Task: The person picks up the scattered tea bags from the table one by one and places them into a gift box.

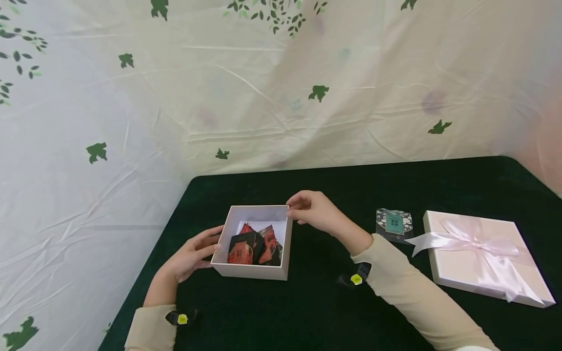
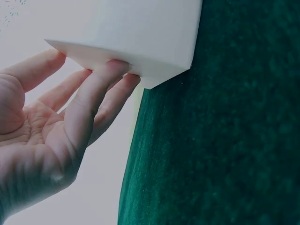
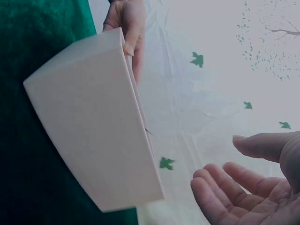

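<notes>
An open pale box (image 1: 254,272) stands on the dark green tabletop, holding several black and red printed packets (image 1: 250,248). My left hand (image 1: 193,251) is at the box's left side. In the left wrist view, fingertips (image 2: 119,65) touch its outer wall, with the fingers fairly straight. At the far right corner is my right hand (image 1: 313,210), thumb and fingertips close to the rim. From the right wrist camera, the right hand (image 3: 248,192) shows apart from the box wall (image 3: 89,126), its fingers loosely curved and nothing in them.
Right of the box lies a small dark patterned packet with a green label (image 1: 394,224). Beside it is a flat pale pink lid (image 1: 452,226) tied with a satin ribbon bow (image 1: 478,243). A white cloth with green leaf prints (image 1: 263,122) hangs behind the table (image 1: 316,312).
</notes>
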Tool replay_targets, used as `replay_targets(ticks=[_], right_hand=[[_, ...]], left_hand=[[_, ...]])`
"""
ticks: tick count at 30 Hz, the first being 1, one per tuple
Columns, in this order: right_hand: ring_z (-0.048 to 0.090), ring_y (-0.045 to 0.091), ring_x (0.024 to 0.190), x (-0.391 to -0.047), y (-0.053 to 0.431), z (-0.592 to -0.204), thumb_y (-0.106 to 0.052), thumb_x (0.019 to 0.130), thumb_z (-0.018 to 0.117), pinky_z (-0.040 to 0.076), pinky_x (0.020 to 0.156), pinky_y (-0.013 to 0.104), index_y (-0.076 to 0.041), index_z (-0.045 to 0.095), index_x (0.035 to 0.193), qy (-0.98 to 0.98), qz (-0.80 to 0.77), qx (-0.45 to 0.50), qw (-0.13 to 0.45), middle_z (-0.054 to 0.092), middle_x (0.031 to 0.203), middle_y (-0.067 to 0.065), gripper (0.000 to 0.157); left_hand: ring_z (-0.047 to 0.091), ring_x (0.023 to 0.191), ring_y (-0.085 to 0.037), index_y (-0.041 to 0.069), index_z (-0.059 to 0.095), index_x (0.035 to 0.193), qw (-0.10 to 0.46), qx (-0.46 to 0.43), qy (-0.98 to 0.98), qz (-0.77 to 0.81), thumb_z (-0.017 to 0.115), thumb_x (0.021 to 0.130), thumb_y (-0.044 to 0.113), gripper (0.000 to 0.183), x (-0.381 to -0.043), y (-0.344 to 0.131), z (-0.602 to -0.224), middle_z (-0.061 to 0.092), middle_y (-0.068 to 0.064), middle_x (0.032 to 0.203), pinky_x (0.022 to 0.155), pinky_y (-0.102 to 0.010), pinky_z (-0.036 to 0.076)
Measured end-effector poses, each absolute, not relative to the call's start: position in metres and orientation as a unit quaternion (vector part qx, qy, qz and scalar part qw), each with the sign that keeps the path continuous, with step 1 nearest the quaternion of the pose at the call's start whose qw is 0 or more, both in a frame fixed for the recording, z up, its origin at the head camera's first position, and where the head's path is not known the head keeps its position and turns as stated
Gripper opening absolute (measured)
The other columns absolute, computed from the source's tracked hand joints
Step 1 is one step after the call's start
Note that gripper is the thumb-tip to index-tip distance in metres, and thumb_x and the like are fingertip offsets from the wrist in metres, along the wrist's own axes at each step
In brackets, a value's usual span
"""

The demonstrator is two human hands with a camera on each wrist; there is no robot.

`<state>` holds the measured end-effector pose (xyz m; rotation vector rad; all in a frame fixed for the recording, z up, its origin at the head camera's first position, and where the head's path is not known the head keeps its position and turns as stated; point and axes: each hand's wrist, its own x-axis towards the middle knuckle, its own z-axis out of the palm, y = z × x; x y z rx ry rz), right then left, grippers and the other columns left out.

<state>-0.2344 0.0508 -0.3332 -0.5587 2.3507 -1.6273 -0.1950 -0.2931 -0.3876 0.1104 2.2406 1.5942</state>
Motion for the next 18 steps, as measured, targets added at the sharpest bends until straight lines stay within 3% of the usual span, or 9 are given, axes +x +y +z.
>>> replay_targets(ticks=[18], right_hand=[[0.062, 0.027, 0.095, -0.222, 0.121, -0.325, -0.021, 0.093, 0.061, 0.054, 0.081, 0.039, -0.001, 0.058, 0.119, 0.885, -0.450, -0.113, 0.022, 0.064, 0.111, 0.017, 0.033]], left_hand=[[0.036, 0.132, -0.044, 0.012, 0.027, 0.149, 0.191, 0.051, 0.798, 0.569, 0.055, 0.096, 0.028, 0.062, -0.193, -0.294, -0.385, 0.029, -0.024, 0.151, 0.096, -0.057, 0.045]])
